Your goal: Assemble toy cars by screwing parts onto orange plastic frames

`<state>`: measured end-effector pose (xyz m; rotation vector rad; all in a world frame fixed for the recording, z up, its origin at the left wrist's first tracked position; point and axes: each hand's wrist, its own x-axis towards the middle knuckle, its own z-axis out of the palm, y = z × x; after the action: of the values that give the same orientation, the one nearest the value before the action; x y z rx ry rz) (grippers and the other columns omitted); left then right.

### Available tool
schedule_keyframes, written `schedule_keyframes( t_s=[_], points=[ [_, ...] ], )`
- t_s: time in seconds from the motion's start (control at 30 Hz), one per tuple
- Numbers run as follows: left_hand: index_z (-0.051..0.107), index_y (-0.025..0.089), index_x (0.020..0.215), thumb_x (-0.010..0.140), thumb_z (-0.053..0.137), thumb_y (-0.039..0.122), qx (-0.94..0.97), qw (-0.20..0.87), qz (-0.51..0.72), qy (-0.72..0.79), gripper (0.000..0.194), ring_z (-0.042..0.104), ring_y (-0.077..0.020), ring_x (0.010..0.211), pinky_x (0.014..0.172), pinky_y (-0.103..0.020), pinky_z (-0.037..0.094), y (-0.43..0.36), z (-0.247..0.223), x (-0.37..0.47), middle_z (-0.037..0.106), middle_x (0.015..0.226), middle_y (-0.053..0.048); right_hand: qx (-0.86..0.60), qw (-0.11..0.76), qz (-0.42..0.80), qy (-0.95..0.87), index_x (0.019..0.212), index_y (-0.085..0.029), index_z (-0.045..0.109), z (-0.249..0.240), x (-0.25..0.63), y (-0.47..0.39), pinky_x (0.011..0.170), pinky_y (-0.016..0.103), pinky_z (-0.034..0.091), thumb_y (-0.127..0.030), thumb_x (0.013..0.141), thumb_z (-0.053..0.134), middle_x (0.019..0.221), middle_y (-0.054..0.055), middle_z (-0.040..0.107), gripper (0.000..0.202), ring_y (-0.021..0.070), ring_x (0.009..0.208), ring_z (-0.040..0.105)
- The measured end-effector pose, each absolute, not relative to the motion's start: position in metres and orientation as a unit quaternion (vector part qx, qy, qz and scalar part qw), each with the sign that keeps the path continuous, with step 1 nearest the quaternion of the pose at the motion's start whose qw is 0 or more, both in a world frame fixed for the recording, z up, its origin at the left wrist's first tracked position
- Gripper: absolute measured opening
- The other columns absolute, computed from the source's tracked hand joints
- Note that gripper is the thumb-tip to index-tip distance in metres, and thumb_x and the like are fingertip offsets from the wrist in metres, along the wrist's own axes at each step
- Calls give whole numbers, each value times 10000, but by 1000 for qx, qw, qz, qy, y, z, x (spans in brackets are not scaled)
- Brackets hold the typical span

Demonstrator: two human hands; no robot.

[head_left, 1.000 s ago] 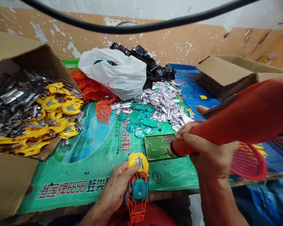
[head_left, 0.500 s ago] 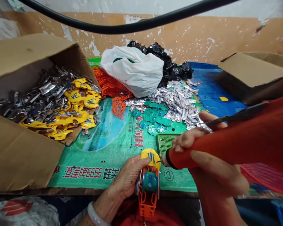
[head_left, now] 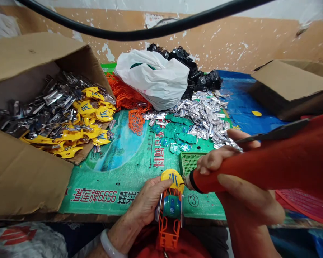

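My left hand [head_left: 148,197] is closed on a toy vehicle body [head_left: 172,206] near the table's front edge. The toy has a yellow front piece, a green-and-blue middle, silver side strips and an orange frame; my thumb presses on the yellow piece. My right hand [head_left: 247,186] is wrapped round a red electric screwdriver [head_left: 280,157] that points left. Its bit touches, or nearly touches, the right edge of the yellow piece; the exact contact is too small to tell. Just behind the tip sits a green mesh basket [head_left: 190,161], partly hidden by the right hand.
At left a cardboard box [head_left: 29,175] holds silver and yellow parts. Behind lie orange frames [head_left: 127,95], a white plastic bag [head_left: 153,79], black parts [head_left: 191,68], silver strips [head_left: 204,111] and green covers [head_left: 174,130]. Another carton [head_left: 293,80] and a pink basket [head_left: 307,204] stand right. A black hose [head_left: 140,34] hangs across.
Almost nothing differs. The view has shifted slightly, while both hands keep their hold and the screwdriver tip stays at the yellow piece.
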<state>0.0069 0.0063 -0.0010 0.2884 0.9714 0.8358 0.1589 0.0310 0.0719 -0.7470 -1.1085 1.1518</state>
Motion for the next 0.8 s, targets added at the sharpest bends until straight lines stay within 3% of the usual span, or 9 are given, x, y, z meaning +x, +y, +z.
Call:
schedule_keyframes(
  t_s=[0.37,0.8],
  points=[
    [664,109,644,630,791,251,107,789,400,454,191,509,-73,421,453,-180,432,7,1,6,624,514,9,-304,636,501,-502,1163,-346,583,72,156,31,612,333,534,-212,715,755,711,-38,632,499,147,598,604],
    [624,128,596,639,769,226,94,807,408,416,180,549,-95,448,455,-202,415,7,-3,2,595,497,25,-233,622,519,-538,1230,-320,560,65,160,34,582,340,533,-283,744,755,724,-17,617,525,160,629,587]
  ],
)
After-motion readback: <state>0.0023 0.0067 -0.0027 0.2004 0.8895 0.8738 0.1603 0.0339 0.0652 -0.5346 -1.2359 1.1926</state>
